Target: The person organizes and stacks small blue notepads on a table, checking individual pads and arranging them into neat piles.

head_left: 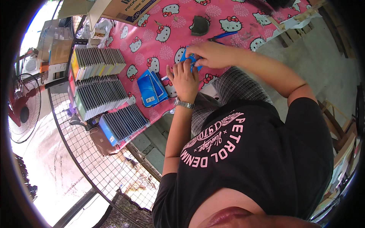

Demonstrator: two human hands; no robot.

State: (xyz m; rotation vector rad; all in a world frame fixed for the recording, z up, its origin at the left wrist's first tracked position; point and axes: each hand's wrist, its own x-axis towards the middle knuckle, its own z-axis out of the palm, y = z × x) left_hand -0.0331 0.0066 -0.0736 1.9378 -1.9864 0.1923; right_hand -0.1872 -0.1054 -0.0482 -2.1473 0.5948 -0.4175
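Observation:
A small blue notebook lies under my two hands on the pink tablecloth, and they cover most of it. My left hand, with a metal watch at the wrist, rests with its fingers stretched onto the notebook's near side and its thumb apart. Over the notebook's right part, my right hand has its fingers curled and pressed down at the edge; what lies between the fingertips is hidden. Blue-handled pliers lie just beyond the right hand. Left of my left hand is a short, uneven pile of blue spiral notebooks.
Three rows of spiral notebooks, far, middle and near, stand at the table's left. A dark green-grey piece sits on the pink tablecloth. A cardboard box is at the back. A fan stands beyond a wire grid.

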